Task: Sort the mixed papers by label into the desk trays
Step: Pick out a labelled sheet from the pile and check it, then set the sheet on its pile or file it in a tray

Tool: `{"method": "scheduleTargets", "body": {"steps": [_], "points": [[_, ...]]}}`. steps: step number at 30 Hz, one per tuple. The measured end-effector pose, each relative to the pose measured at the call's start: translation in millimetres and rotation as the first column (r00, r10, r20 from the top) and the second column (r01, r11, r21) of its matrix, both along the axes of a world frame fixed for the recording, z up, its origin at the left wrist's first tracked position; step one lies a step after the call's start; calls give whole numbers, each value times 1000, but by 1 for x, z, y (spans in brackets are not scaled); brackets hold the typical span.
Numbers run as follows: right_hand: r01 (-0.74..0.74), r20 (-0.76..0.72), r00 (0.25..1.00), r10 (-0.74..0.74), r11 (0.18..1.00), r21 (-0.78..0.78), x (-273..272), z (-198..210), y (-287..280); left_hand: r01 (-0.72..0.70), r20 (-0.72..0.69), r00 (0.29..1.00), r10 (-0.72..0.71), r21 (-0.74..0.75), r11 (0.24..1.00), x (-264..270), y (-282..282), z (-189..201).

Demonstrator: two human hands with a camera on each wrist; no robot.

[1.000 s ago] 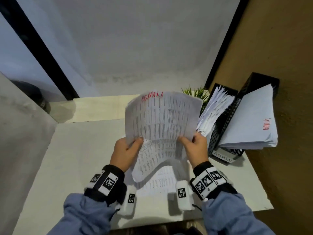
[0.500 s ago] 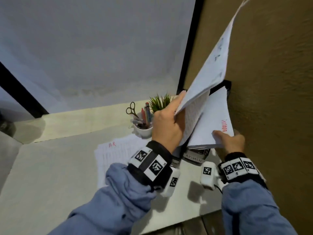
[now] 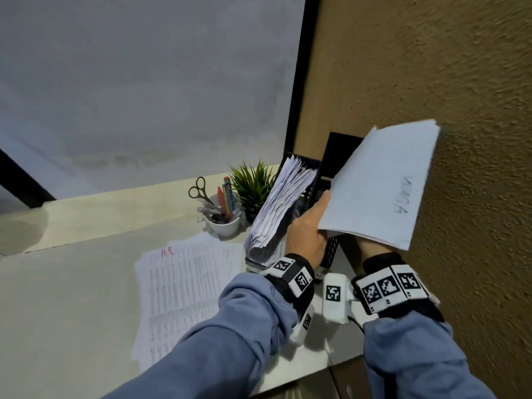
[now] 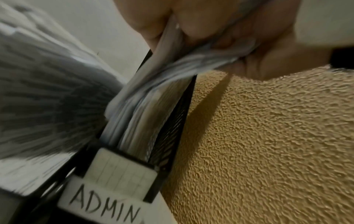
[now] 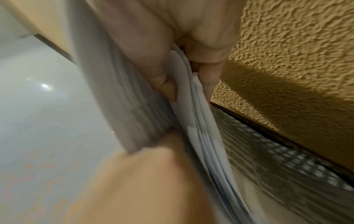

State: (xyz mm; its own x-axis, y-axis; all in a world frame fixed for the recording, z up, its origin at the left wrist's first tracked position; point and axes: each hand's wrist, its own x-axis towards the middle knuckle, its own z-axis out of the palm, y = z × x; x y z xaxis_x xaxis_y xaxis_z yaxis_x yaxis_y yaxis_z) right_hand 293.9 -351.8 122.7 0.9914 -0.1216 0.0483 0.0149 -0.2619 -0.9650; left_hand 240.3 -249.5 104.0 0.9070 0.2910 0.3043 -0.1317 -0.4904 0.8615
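Hands, both engaged on one item: a sheaf of white printed sheets (image 3: 383, 182) with a handwritten label near its right edge, lettering too blurred to read in the head view. Left hand (image 3: 308, 234) grips the sheaf's lower left corner, thumb on top. Right hand (image 3: 371, 246) sits under the sheaf's lower edge, mostly hidden there; the right wrist view shows its fingers (image 5: 210, 78) and thumb pinching the stacked paper edges (image 5: 201, 121).

Position of sheaf: tilted up and rightward, lower part entering the black mesh upright tray (image 4: 172, 121) that stands just beside the textured tan wall (image 3: 446, 82). White tag on the tray front (image 4: 107, 197) reads ADMIN in the left wrist view.

Second black upright tray (image 3: 302, 180), immediately left of the first, packed with a thick fan of white papers (image 3: 276, 208) leaning left.

Loose pile of white printed sheets (image 3: 184, 283), flat on the pale grey desk (image 3: 66, 298) left of the trays; top sheet marked "H.R" in red at its upper left.

White cup (image 3: 226, 226) behind the pile, holding grey-handled scissors (image 3: 198, 188), an orange pen and other markers. Small green spiky plant (image 3: 253, 182) between the cup and the trays.

Blue-grey sleeves on both forearms; black wrist bands with black-and-white square markers.
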Motion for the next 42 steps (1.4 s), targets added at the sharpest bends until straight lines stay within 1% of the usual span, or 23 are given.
{"method": "scheduleTargets", "body": {"steps": [1,4,6,8,10,11,14,16,17,19,21,22,23,25,27,29,30,32,34,35,38,40,42], "points": [[8,28,1000,-9,999,31,-1,11,0,5,-29,1000,-5,-19,1000,3,0,-5],[-18,132,991,23,999,-36,-3,28,-2,14,-219,975,-33,-90,996,11,2,-11],[-28,178,983,47,994,-108,-11,36,-2,91,-346,931,-118,-95,991,16,5,-14],[20,201,979,30,971,-240,-20,41,4,199,-469,860,-201,-56,978,18,10,-16],[34,148,989,23,929,-369,-25,37,10,257,-547,806,-229,-25,966,16,14,-17],[-7,73,996,41,910,-415,-26,33,13,269,-562,795,-229,-12,963,15,15,-19],[-136,-102,990,99,877,-462,-26,17,14,257,-564,802,-195,31,966,8,20,-21],[-120,-102,991,83,890,-439,-25,16,14,251,-530,821,-210,5,968,-3,26,-18],[-81,-62,996,60,904,-419,-26,20,15,240,-495,840,-222,-28,970,-11,30,-16],[17,95,995,19,934,-358,-29,28,20,191,-448,865,-227,-123,974,-34,43,-12],[84,318,948,10,956,-280,-36,39,30,149,-456,852,-256,-258,955,-64,64,-12],[77,410,911,33,965,-250,-41,43,36,144,-459,848,-265,-282,949,-81,77,-15],[34,470,879,79,973,-226,-46,43,44,138,-470,849,-240,-241,961,-97,91,-21],[-120,501,840,209,972,-204,-62,34,64,92,-519,846,-122,-84,992,-126,126,-43],[-288,440,825,354,934,-213,-83,11,87,-55,-595,799,80,61,997,-151,161,-71],[-446,293,817,496,867,-222,-104,-27,108,-298,-630,696,345,184,937,-171,193,-98],[-510,168,822,544,835,-207,-114,-49,119,-405,-639,618,458,241,882,-180,205,-110],[-585,-178,809,560,796,-154,-130,-94,135,-540,-680,465,567,290,790,-193,220,-127],[-604,-455,750,480,777,-175,-139,-134,144,-631,-735,365,572,257,732,-200,221,-137],[-618,-532,726,436,753,-226,-142,-148,146,-672,-747,352,565,218,707,-201,220,-141],[-622,-609,726,320,684,-381,-148,-168,155,-763,-788,336,516,93,639,-200,220,-149],[-607,-609,737,293,684,-405,-150,-171,160,-775,-820,337,462,37,631,-201,221,-153],[-610,-631,720,289,697,-377,-152,-171,163,-772,-834,337,437,21,636,-204,224,-158]]}}
